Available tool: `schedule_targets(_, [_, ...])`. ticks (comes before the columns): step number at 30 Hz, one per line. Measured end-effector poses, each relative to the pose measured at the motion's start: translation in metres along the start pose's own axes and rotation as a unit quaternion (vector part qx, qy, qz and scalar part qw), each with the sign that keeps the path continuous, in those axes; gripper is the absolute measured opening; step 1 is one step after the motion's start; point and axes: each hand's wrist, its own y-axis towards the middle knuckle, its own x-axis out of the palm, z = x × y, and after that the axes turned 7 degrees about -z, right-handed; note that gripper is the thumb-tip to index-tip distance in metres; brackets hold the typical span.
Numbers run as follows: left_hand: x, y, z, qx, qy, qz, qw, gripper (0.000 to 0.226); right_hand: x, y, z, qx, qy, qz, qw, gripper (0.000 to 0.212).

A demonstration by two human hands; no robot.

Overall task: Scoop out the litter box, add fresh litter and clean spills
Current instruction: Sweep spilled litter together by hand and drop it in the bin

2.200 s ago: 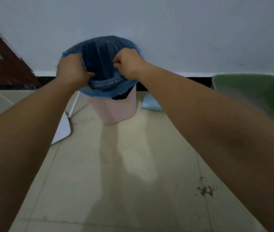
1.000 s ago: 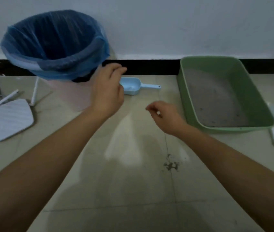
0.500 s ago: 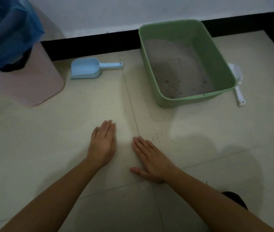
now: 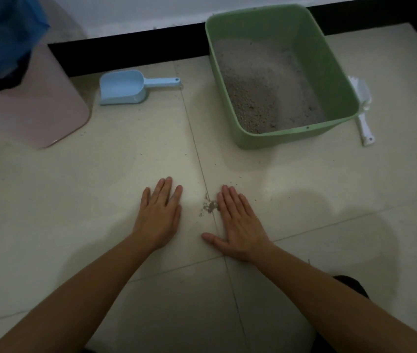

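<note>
- Resting flat on the pale tiled floor (image 4: 100, 179), the left hand (image 4: 160, 215) and the right hand (image 4: 240, 225) lie side by side, nearest to the camera. The fingers (image 4: 162, 189) of both are straight and close together, palms down, and they hold nothing.
- Between the two hands, just beside the right index finger, a small grey patch of spilled litter grains (image 4: 210, 206) lies on a tile joint. A few single grains are scattered a little beyond it.
- These grains look dry, light and loose, so I judge that they will roll away if pinched. It seems better to sweep them together than to pick them one by one.
- Further away, to the left, a light blue plastic scoop (image 4: 125, 87) lies on the floor with its thin handle pointing right. It looks stiff and light, and the handle is the natural place to take it.
- To the right stands the green plastic litter box (image 4: 329, 62), with grey litter (image 4: 258, 85) covering its bottom. Filled so, it is probably heavy, and the rim on two sides would be the safest hold.
- Touching its right wall lies a small white tool (image 4: 362, 108), partly hidden, so I cannot tell its kind.
- At the far left is a pink plastic waste bin (image 4: 36, 105) lined with a blue bag (image 4: 3, 34).
</note>
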Motion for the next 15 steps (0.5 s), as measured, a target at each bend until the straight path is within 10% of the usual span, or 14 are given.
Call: schedule_targets(15, [-0.003, 0.000, 0.004, -0.006, -0.019, -0.004, 1.000, 0.055, -0.016, 0.027, 0.004, -0.071, 0.095, 0.083, 0.989, 0.057])
